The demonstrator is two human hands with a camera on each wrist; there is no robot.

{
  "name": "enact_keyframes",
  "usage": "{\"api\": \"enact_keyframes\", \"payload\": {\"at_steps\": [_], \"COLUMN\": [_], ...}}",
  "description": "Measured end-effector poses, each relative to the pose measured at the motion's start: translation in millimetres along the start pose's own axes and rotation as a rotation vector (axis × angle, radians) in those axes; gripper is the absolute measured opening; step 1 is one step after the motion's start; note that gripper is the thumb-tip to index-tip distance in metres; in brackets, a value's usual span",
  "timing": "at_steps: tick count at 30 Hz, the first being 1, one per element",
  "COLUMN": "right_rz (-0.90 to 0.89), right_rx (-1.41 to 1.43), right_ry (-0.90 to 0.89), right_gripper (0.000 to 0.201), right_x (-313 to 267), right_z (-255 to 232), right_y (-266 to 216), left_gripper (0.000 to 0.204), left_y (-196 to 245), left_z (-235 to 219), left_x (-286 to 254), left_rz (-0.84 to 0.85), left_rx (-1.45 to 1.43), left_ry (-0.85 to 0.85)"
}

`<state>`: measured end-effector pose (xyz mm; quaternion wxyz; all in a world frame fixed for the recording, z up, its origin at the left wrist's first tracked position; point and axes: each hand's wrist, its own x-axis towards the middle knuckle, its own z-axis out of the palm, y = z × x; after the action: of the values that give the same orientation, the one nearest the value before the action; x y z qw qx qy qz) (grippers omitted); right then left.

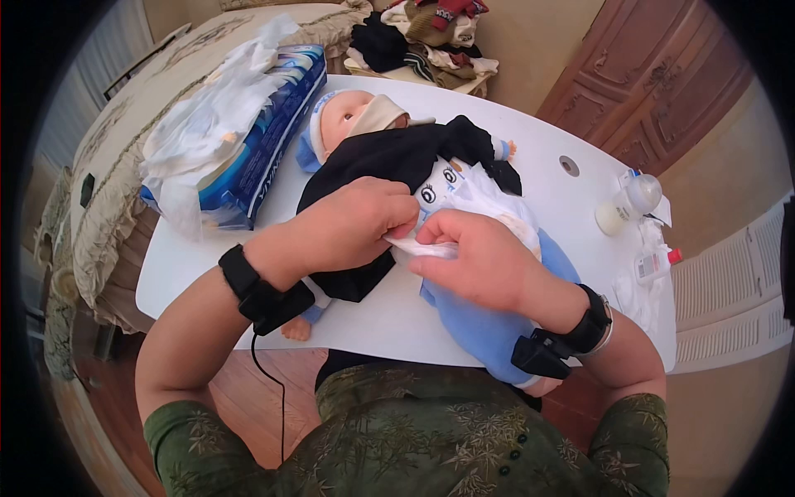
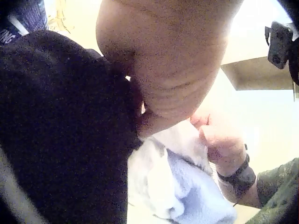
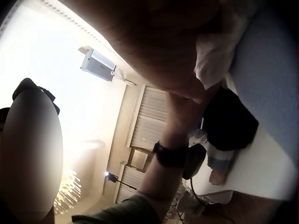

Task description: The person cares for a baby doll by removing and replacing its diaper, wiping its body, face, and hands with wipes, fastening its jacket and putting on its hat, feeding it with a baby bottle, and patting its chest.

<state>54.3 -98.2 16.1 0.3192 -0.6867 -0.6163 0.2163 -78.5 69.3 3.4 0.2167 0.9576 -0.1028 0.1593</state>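
A baby doll (image 1: 338,124) lies on its back on the white table (image 1: 571,240), a cream cloth (image 1: 383,116) across its lower face. Black fabric (image 1: 356,178) covers its chest and one arm. Below that shows a white top (image 1: 451,184) with printed eyes, then light blue trousers (image 1: 472,319). Over the doll's middle, my left hand (image 1: 356,217) pinches one end of a thin white fabric edge (image 1: 426,248). My right hand (image 1: 489,258) pinches the same edge between thumb and fingers, close beside the left. The left wrist view shows the white fabric (image 2: 180,140) stretching toward my right hand.
A blue plastic pack (image 1: 286,112) stands at the table's left, white diapers (image 1: 207,124) heaped on it. On the right are a baby bottle (image 1: 629,205) and a small red-capped bottle (image 1: 652,265). Behind are a clothes pile (image 1: 431,41) and a bed (image 1: 124,83).
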Motion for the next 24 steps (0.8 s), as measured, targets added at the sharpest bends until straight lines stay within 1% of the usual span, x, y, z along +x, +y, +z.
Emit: {"api": "enact_keyframes", "payload": {"at_steps": [1, 2, 3, 4, 6, 7, 8, 9, 10, 12, 13, 14, 15, 16, 17, 18, 19, 20, 21, 22, 23, 24], "right_rz": [0.063, 0.126, 0.127, 0.148, 0.168, 0.108, 0.048, 0.047, 0.024, -0.001, -0.076, -0.152, -0.155, -0.265, -0.373, -0.373, -0.45, -0.526, -0.525, -0.578, -0.631, -0.63], "right_rx": [0.065, 0.13, 0.129, 0.138, 0.147, 0.149, 0.15, 0.148, 0.141, 0.133, 0.07, 0.008, 0.007, -0.124, -0.256, -0.258, -0.334, -0.41, -0.411, -0.448, -0.484, -0.485], "right_ry": [-0.018, -0.036, -0.037, -0.069, -0.104, -0.073, -0.042, -0.045, -0.025, -0.013, 0.062, 0.136, 0.13, 0.173, 0.218, 0.215, 0.159, 0.103, 0.1, 0.105, 0.111, 0.111], "right_gripper": [0.023, 0.023, 0.023, 0.022, 0.02, 0.018, 0.016, 0.016, 0.011, 0.008, 0.009, 0.012, 0.012, 0.014, 0.016, 0.016, 0.019, 0.022, 0.022, 0.025, 0.029, 0.029], "right_x": [0.9, 2.0, 3.1, 4.1, 3.9, 3.2, 1.9, -0.8, -2.9, -6.7, -8.5, -9.6, -9.8, -9.8, -10.2, -11.2, -12.2, -13.1, -13.1, -12.5, -12.2, -12.8], "right_z": [-1.9, -3.1, -3.5, -3.5, 0.0, 5.8, 9.6, 10.3, 9.6, 13.6, 18.2, 22.2, 25.0, 27.5, 29.9, 32.4, 34.5, 35.4, 35.8, 36.0, 36.2, 36.4], "right_y": [-0.1, -0.2, -0.3, -0.5, 2.8, 7.6, 9.6, 9.3, 4.3, 0.8, 1.8, 3.0, 3.6, 4.1, 5.3, 8.5, 12.3, 14.1, 14.0, 12.7, 11.9, 11.7], "left_gripper": [0.026, 0.027, 0.028, 0.028, 0.034, 0.034, 0.04, 0.047, 0.047, 0.045, 0.045, 0.043, 0.042, 0.042, 0.038, 0.034, 0.034, 0.029, 0.023, 0.023, 0.016, 0.009], "left_y": [-1.1, -1.5, -1.0, 1.7, 7.4, 9.4, 11.5, 13.0, 12.6, 8.0, 5.0, 1.2, -2.4, -5.6, -8.6, -11.2, -11.4, -11.1, -10.8, -10.2, -9.5, -9.2], "left_z": [4.2, 9.3, 13.2, 15.3, 19.1, 19.6, 19.7, 19.7, 20.3, 21.8, 21.6, 20.9, 20.0, 19.1, 18.4, 18.3, 17.1, 16.3, 15.5, 14.3, 12.8, 11.4], "left_x": [-0.5, -1.5, -3.1, -4.9, -8.3, -9.2, -9.9, -10.4, -10.3, -10.6, -11.6, -12.3, -12.7, -12.2, -11.0, -9.8, -7.5, -5.3, -3.6, -1.9, -0.3, 1.2], "left_rz": [0.0, 0.008, 0.016, 0.015, -0.137, -0.139, -0.252, -0.365, -0.369, -0.335, -0.341, -0.3, -0.259, -0.263, -0.216, -0.168, -0.169, -0.176, -0.182, -0.182, -0.188, -0.193], "left_rx": [0.0, 0.033, 0.065, 0.064, 0.028, 0.029, 0.009, -0.012, -0.012, 0.06, 0.059, 0.079, 0.099, 0.098, 0.133, 0.168, 0.166, 0.189, 0.212, 0.211, 0.206, 0.201], "left_ry": [0.003, 0.059, 0.114, 0.115, 0.221, 0.223, 0.232, 0.241, 0.244, 0.233, 0.237, 0.193, 0.147, 0.151, 0.152, 0.153, 0.155, 0.127, 0.099, 0.101, 0.073, 0.044]}}
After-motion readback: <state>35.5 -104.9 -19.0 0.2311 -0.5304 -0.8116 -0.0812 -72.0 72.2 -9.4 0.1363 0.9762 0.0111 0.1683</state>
